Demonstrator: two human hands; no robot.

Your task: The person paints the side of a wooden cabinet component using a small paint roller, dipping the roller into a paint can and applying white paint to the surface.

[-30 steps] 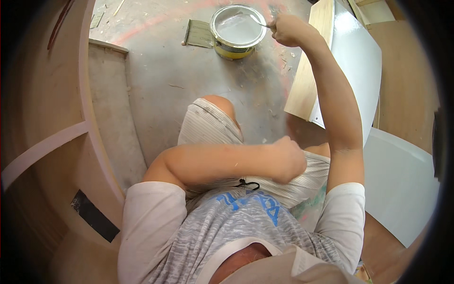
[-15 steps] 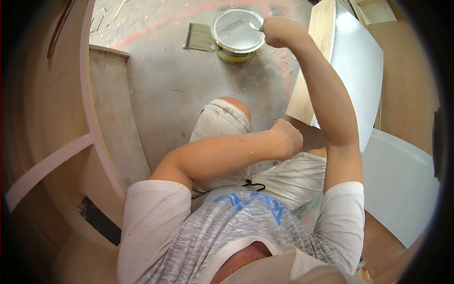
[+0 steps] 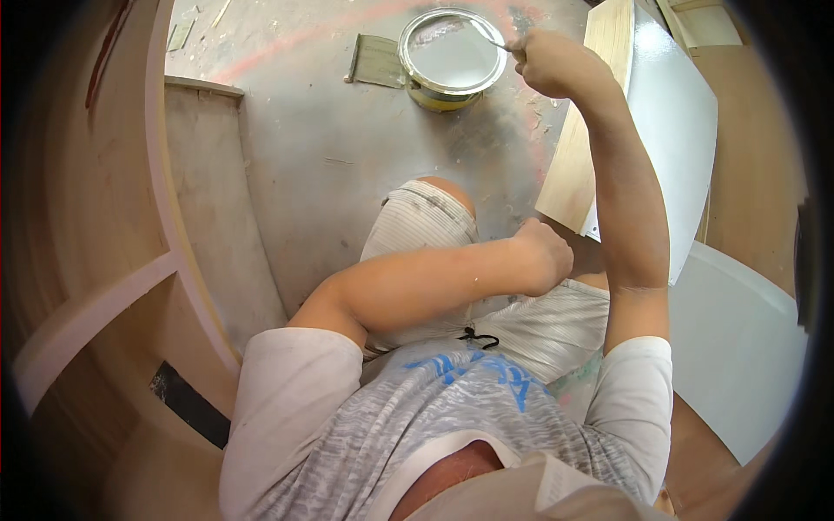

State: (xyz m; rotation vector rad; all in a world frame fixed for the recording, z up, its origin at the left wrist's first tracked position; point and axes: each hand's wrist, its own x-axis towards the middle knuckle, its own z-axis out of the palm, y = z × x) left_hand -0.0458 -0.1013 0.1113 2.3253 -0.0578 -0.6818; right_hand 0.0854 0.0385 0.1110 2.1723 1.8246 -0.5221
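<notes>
My right hand (image 3: 556,65) is closed around a slim, whitish tool (image 3: 488,36), its kind not clear. The tool reaches over the right rim of a round bucket (image 3: 443,102), and its tip is at the white paint (image 3: 452,59) inside. My left forearm crosses in front of my body, and my left hand (image 3: 547,258) is curled into a fist above my lap. Whatever that fist may hold is hidden. Close to my right forearm lies a glossy white panel (image 3: 665,113) beside a bare wooden board (image 3: 569,174).
A flat greenish-grey piece (image 3: 379,61) lies left of the bucket on the dusty floor (image 3: 321,130). Wooden cabinet framing (image 3: 161,156) stands along my left side. Another pale panel (image 3: 734,339) leans at the lower right, with a brown board (image 3: 747,139) behind.
My right hand has shifted slightly right of and off the bucket's rim, and the tool sits nearer the rim. The whole view has shifted a little; my left fist keeps its pose.
</notes>
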